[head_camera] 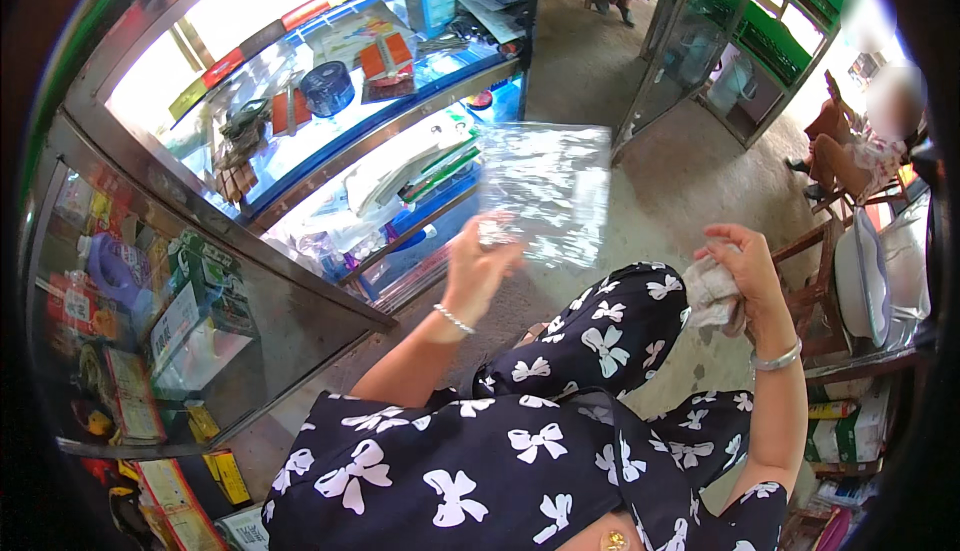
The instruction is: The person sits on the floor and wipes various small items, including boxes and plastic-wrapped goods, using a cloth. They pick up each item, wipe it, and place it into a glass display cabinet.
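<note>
My left hand (480, 270) holds a clear, shiny plastic pouch or sheet (555, 183) by its lower left part, and glare hides whatever may be inside. The pouch stands out in front of the lit display case. In my right hand (756, 281) is a crumpled whitish cloth (709, 292), grasped beside my raised knee. My clothing (540, 442) is black with white bows.
The glass display case (390, 105) holds a roll of dark tape (327, 89) and packaged goods. Another glass cabinet (225, 303) stands at left. A wooden chair (817, 273) and white basin (859, 281) are at right. A seated person (855, 150) is beyond them.
</note>
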Tool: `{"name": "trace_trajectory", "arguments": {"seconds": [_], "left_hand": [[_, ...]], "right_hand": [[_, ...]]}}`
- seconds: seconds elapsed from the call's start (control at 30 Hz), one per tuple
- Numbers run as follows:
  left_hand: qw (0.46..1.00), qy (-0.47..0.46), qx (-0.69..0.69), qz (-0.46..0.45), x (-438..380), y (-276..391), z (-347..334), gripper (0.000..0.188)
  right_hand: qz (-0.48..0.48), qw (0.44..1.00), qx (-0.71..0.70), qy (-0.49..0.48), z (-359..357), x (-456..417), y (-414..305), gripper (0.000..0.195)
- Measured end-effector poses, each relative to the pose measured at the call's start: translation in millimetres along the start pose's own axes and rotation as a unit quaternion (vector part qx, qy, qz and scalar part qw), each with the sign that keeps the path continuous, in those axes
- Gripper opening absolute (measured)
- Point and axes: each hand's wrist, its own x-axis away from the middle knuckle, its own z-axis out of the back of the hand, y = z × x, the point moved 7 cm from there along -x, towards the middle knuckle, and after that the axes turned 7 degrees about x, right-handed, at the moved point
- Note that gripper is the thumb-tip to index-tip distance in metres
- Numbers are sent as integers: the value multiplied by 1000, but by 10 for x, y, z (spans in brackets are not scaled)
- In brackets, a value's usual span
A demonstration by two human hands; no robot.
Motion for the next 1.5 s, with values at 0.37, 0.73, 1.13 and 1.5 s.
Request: {"name": "trace_trajectory", "arguments": {"seconds": [0.37, 0.73, 1.13, 1.5], "left_hand": [[834, 238, -441, -231, -1391, 350, 950, 23], [783, -33, -592, -191, -3272, -252, 25, 35], [969, 19, -244, 30, -3132, -442, 395, 29], [954, 196, 222, 41, -1446, -561, 307, 27]], "right_hand": [[-47, 997, -32, 55, 197, 185, 391, 17], [-74, 982, -21, 174, 877, 611, 489, 16], [-89, 962, -30, 257, 1212, 918, 890, 15], [-42, 970, -81, 224, 1260, 687, 939, 15]]}}
